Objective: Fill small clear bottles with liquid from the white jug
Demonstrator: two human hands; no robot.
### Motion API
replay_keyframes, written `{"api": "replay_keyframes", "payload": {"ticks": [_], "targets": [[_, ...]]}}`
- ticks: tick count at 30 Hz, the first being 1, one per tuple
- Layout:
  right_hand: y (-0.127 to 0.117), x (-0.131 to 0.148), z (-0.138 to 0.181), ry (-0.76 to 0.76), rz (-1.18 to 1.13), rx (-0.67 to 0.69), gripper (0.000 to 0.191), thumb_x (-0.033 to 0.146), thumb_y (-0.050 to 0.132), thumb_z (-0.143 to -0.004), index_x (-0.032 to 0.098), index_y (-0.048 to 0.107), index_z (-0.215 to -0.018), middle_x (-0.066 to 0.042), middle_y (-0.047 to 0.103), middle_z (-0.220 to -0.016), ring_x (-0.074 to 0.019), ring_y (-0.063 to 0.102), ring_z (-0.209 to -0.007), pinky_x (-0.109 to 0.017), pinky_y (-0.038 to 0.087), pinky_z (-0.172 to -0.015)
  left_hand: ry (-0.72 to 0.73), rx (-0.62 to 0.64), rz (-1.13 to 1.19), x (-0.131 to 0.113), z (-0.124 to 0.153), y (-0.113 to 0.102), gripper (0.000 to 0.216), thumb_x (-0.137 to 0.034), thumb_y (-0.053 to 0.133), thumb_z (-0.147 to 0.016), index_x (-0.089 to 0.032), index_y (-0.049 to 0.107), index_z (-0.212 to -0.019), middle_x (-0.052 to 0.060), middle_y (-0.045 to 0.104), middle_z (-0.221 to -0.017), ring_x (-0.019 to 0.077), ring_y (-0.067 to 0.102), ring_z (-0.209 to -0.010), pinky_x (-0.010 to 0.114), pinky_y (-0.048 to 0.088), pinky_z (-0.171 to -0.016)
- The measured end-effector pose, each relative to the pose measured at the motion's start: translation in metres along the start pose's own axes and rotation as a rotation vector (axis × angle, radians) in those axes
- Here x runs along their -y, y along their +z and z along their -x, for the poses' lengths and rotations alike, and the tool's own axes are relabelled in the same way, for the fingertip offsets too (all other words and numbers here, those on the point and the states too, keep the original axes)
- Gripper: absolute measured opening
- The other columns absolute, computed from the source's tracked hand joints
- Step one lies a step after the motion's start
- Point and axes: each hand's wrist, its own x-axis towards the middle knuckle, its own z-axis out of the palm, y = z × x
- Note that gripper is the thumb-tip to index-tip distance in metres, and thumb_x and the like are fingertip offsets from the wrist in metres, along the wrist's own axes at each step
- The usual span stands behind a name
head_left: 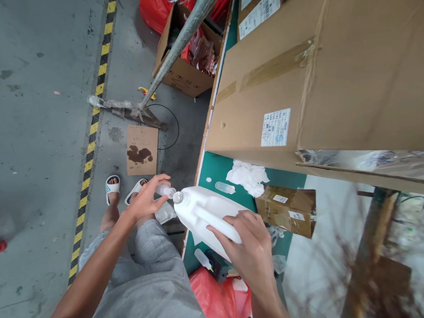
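My right hand [250,247] grips the handle of a white plastic jug [205,213], which is tipped over the table's left edge with its open mouth pointing left. My left hand [149,197] pinches a small clear bottle [165,190] held right against the jug's mouth. I sit with grey trousers and sandalled feet below.
A green table [216,168] carries a large cardboard box [315,66], a small taped carton [287,209], crumpled white tissue [248,175] and another small clear bottle [225,187]. A red bag [218,297] lies near my lap. On the floor stand an open carton [185,62], a slanted pole and yellow-black tape.
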Motion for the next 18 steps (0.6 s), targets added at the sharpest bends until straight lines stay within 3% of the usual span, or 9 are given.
{"api": "replay_keyframes", "payload": {"ticks": [8,18], "targets": [[0.0009,0.0015,0.0027,0.009,-0.003,-0.001,0.022,0.037,0.076,-0.112,0.022,0.065,-0.101,0.001,0.066,-0.079,-0.0203,0.063,-0.077,-0.036,0.056,-0.077,-0.007,0.001,-0.004,-0.0027,0.0013,-0.0006,0.054,-0.044,0.067,-0.107,-0.022,0.051,-0.154,0.016,0.083,-0.133,0.0328,0.08,-0.123,0.037,0.059,-0.093],[0.0007,0.0009,0.0026,0.006,0.0,0.003,0.021,0.037,0.077,-0.112,0.022,0.066,-0.101,0.001,0.069,-0.08,-0.0204,0.063,-0.08,-0.037,0.056,-0.079,0.004,0.005,-0.005,-0.0022,0.0011,-0.0008,0.054,-0.044,0.067,-0.108,-0.021,0.05,-0.154,0.017,0.083,-0.132,0.0312,0.08,-0.117,0.035,0.058,-0.088]]}}
